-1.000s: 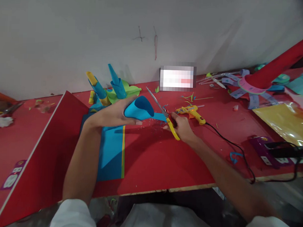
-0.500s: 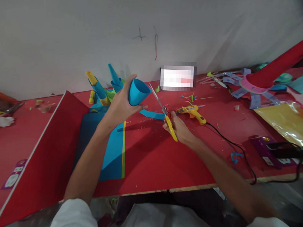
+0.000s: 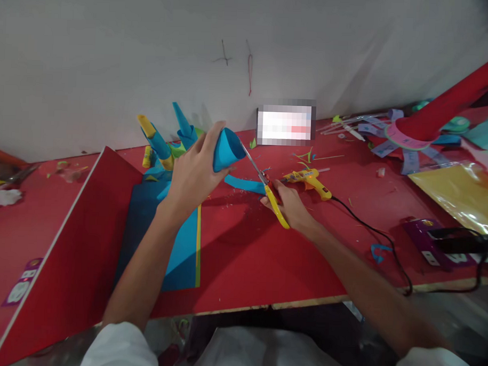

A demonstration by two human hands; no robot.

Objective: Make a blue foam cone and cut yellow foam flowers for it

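Observation:
My left hand (image 3: 198, 168) is wrapped round a rolled blue paper cone (image 3: 228, 150), its wide mouth turned to the right. In my right hand (image 3: 288, 206) is a pair of scissors (image 3: 274, 199) with yellow and red handles. The blades point up and left, and their tips reach the rim of the cone; whether they are parted I cannot tell. Beneath the blades lies a curved blue paper strip (image 3: 246, 183) on the red table (image 3: 241, 257). A yellow glue gun (image 3: 314, 181) lies just right of my right hand.
Blue and yellow paper rolls (image 3: 159, 142) stand at the back left, near a glue stick (image 3: 147, 157). Blue sheets (image 3: 181, 255) lie under my left forearm, beside a red upright divider (image 3: 77, 241). A blurred screen (image 3: 286, 124) leans on the wall. The glue gun's cord (image 3: 370, 228) runs right.
My left hand has tilted the cone and shifted it slightly right, so its rim now meets the scissor tips. The scissors have hardly moved.

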